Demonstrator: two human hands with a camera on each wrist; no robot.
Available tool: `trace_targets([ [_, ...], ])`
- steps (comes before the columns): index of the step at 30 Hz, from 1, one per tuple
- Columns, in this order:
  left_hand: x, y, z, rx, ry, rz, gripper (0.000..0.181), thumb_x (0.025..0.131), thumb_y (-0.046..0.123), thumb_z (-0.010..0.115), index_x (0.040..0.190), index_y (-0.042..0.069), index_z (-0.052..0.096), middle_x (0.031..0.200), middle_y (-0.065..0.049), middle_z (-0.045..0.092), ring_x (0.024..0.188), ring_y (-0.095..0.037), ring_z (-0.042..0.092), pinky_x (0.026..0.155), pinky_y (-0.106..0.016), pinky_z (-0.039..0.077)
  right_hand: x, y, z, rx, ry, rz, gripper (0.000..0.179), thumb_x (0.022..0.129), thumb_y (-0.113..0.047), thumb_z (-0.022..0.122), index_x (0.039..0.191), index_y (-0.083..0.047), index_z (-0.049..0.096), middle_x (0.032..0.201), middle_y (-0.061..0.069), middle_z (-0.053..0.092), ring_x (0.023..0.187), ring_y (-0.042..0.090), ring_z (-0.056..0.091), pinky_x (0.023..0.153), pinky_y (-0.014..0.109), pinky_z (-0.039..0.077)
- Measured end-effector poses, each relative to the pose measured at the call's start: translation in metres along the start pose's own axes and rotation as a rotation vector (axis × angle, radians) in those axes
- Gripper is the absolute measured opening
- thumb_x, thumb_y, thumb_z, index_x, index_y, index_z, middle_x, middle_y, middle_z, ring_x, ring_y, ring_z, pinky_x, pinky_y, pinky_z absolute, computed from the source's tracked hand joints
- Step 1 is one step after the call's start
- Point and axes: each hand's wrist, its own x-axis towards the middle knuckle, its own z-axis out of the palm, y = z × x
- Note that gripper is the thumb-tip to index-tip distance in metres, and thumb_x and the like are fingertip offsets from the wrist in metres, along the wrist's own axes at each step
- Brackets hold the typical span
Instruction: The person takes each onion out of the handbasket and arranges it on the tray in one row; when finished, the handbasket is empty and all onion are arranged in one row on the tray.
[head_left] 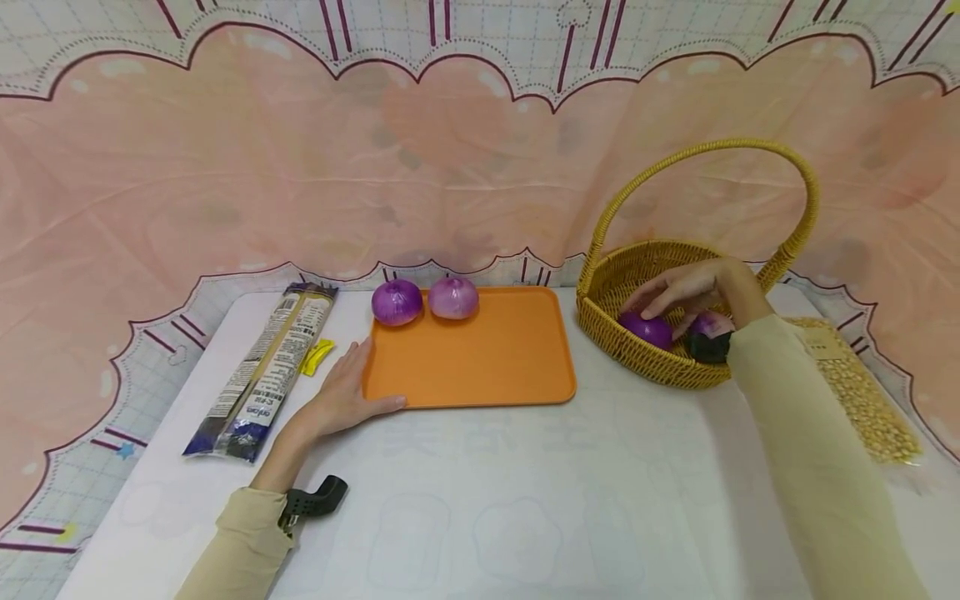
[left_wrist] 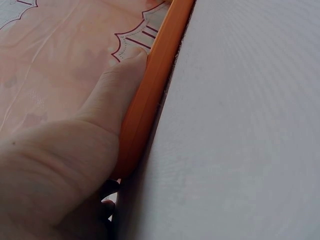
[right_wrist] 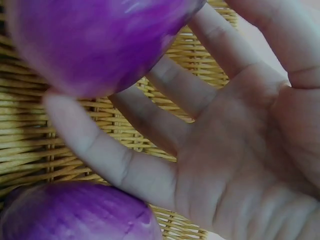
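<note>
In the basket [head_left: 630, 354], my right hand [head_left: 693, 287] has its fingers curled round a purple onion [head_left: 651, 331]; the right wrist view shows the fingers reaching round this onion [right_wrist: 100, 45]. A second onion [right_wrist: 80, 212] lies beside it in the basket, partly covered by a dark wrist mount. My left hand [head_left: 348, 392] rests at the near left corner of the orange tray [head_left: 472, 358], its fingers stretched along the left side. Its thumb lies straight on the front rim [left_wrist: 150, 95]. Two purple onions, one darker [head_left: 397, 302] and one paler [head_left: 453, 297], sit at the tray's far left.
A tall looped handle [head_left: 806, 192] rises over the basket. Right of it lies a clear bag of yellow kernels [head_left: 862, 396]. To the left are a long printed packet [head_left: 262, 371] and a small yellow wrapper [head_left: 317, 357]. A patterned cloth [head_left: 337, 183] hangs behind the table.
</note>
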Motion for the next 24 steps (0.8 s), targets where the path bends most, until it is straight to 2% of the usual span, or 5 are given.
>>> trace_targets([
  [7, 0.0001, -0.0008, -0.0004, 0.002, 0.005, 0.001, 0.117, 0.080, 0.059, 0.068, 0.155, 0.001, 0.000, 0.162, -0.026, 0.004, 0.150, -0.045, 0.001, 0.120, -0.062, 0.004, 0.0028, -0.0012, 0.0001, -0.004, 0.016, 0.022, 0.062, 0.099, -0.030, 0.053, 0.153, -0.012, 0.029, 0.157, 0.019, 0.021, 0.129, 0.025, 0.046, 0.103, 0.045, 0.050],
  [13, -0.0006, -0.0012, 0.0002, -0.006, 0.004, 0.008, 0.116, 0.081, 0.058, 0.069, 0.155, 0.000, 0.001, 0.161, -0.027, 0.005, 0.149, -0.046, 0.001, 0.120, -0.062, 0.004, 0.0048, -0.0010, 0.0024, 0.045, 0.004, 0.025, 0.065, 0.100, -0.028, 0.053, 0.154, -0.010, 0.023, 0.158, 0.021, 0.016, 0.132, 0.028, 0.044, 0.104, 0.046, 0.050],
  [24, -0.0012, -0.0003, 0.0002, -0.007, 0.007, 0.012, 0.116, 0.081, 0.058, 0.068, 0.155, -0.001, 0.001, 0.161, -0.028, 0.005, 0.149, -0.046, 0.001, 0.120, -0.062, 0.004, 0.0043, -0.0039, 0.0032, 0.081, 0.015, 0.029, 0.065, 0.099, -0.026, 0.055, 0.154, -0.009, 0.025, 0.160, 0.020, 0.015, 0.131, 0.028, 0.046, 0.103, 0.049, 0.050],
])
